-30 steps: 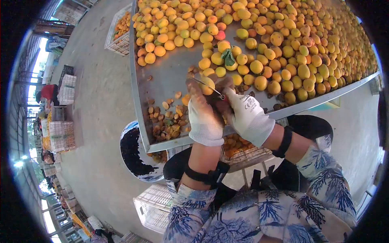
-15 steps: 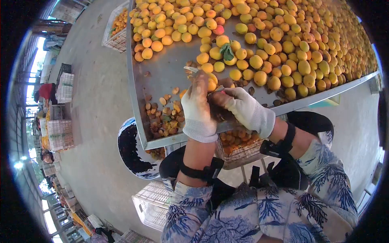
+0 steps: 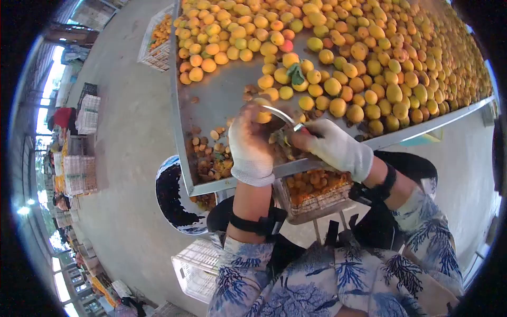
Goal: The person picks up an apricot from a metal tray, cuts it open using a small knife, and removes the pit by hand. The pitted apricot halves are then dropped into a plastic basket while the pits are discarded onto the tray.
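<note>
Both hands are in white gloves over the near edge of a metal table (image 3: 216, 98). My right hand (image 3: 338, 148) is closed round the red handle of a curved knife (image 3: 282, 114). Its thin bright blade arcs over to the left hand. Between the bent fingers of my left hand (image 3: 251, 148), partly hidden, is an orange-yellow apricot (image 3: 262, 117). Those fingers are smeared by motion. Loose whole apricots (image 3: 338, 107) lie just beyond the hands. To the left of them, apricot pits and scraps (image 3: 214, 158) are gathered in the table's corner.
Under the table edge stands a crate of cut apricots (image 3: 317, 185). A tub with a dark inside (image 3: 177, 198) is at its left, and a white plastic crate (image 3: 195, 269) sits on the floor. Another crate of fruit (image 3: 156, 42) stands beyond. Stacked crates (image 3: 80, 174) line the far left.
The hands have moved apart, the right one going right and slightly down. The knife's blade now shows as a full arc between them.
</note>
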Tool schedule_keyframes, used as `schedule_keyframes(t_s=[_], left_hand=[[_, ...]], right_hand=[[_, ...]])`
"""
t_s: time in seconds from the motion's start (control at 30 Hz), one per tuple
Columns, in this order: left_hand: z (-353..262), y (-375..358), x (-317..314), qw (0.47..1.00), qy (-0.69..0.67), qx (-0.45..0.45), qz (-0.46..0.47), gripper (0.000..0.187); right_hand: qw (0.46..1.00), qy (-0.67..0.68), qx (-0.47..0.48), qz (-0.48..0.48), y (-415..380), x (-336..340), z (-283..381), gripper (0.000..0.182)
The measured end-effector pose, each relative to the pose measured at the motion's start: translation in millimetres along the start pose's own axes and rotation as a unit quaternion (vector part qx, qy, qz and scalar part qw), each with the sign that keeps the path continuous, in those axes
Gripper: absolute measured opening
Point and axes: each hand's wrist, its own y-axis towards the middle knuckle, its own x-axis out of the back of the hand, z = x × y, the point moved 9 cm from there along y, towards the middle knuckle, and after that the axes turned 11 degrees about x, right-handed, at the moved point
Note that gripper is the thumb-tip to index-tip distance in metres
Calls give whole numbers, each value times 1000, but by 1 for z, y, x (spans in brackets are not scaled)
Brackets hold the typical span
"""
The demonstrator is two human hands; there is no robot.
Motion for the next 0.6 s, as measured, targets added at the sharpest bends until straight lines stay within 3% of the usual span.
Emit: schedule_keyframes(t_s=[0.03,0.1,0.13,0.17,0.23,0.27,0.3,0.33,0.37,0.4,0.43,0.47,0.57,0.6], left_hand=[[-9,-3,4,999,-20,-11,-40,32],[-19,-10,4,996,-45,-24,-79,30],[-14,-12,-5,998,-12,1,-61,31],[-4,-12,-13,998,21,33,-41,32],[10,-12,-26,999,39,30,12,34],[14,-13,-33,994,103,16,31,35],[16,-15,-39,985,167,1,49,37],[6,-23,-51,881,448,-116,96,40],[10,-26,-51,881,448,-112,99,40],[22,-26,-52,961,242,29,133,41],[39,-30,-56,973,19,168,155,42],[40,-30,-57,973,16,171,156,42],[37,-31,-62,968,39,148,197,49],[36,-32,-63,967,47,140,209,51]], right_hand=[[1000,-6,8,5,-3,1,1,36],[989,-4,103,-103,-10,22,21,30],[986,-4,73,-149,-11,34,19,31],[971,30,159,-174,-12,41,37,36],[976,24,160,-145,-10,43,37,38],[976,25,155,-154,-10,45,33,38],[961,-37,231,-145,-12,44,46,38],[938,-100,305,-133,-17,40,58,37],[939,-99,301,-136,-18,43,58,37],[951,-80,281,-100,-17,43,58,35],[962,-62,259,-63,-17,40,54,33],[981,73,172,-60,-16,37,34,26],[973,85,194,-90,-14,40,31,20],[967,204,99,-115,-14,44,16,20]])
